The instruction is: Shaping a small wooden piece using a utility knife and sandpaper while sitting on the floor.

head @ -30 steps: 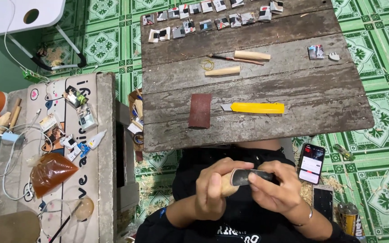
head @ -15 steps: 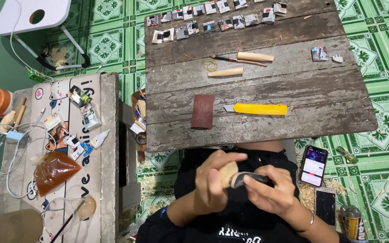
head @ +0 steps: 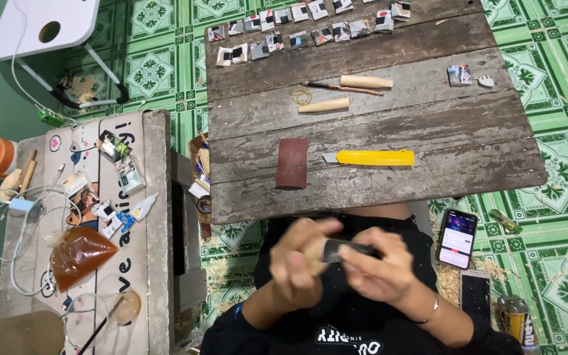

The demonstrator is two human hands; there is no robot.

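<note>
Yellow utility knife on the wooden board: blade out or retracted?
Out. The yellow utility knife lies flat on the wooden board, a short grey blade tip showing at its left end.

Sandpaper block (head: 292, 163) left of cutter (head: 371, 158) on wooden board (head: 428, 125).

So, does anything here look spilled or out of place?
Yes. Pale wood shavings lie scattered on the green tiled floor by the person's lap, near the two phones. On the wooden board, the yellow knife lies with its blade out.
</note>
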